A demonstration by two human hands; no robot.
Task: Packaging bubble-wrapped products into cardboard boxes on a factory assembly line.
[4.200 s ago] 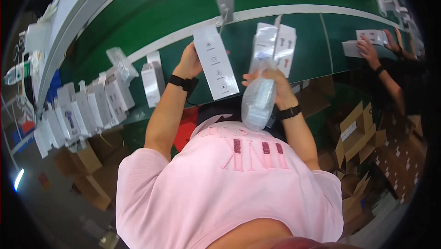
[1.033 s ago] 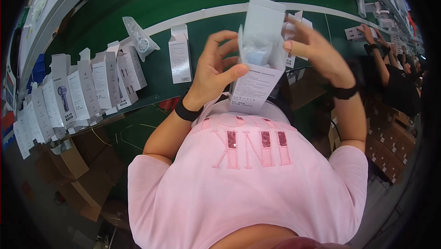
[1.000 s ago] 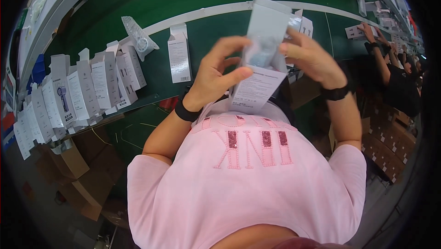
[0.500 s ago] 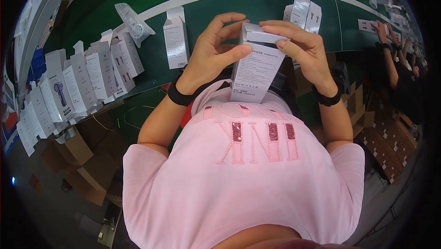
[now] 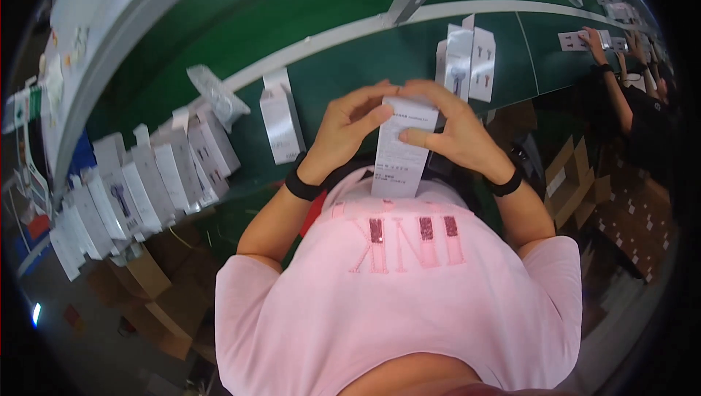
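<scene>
Currently, a white box [image 5: 398,155] is being held just before the pink shirt [image 5: 401,301], left hand [image 5: 342,131] and right hand [image 5: 458,131] grasping its upper end. Left of the grip, an open-flapped carton [image 5: 282,127] is standing; right of the grip, printed boxes [image 5: 459,60] are resting on the green table [image 5: 343,67].

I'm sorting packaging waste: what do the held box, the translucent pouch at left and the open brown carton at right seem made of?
Held box: probably smooth card; crisp edges and a flat, printed white face.
Pouch: likely glossy plastic film; translucent, with pale glints, type unclear.
Open carton: apparently matte cardboard; brown, with stiff flaps.
</scene>
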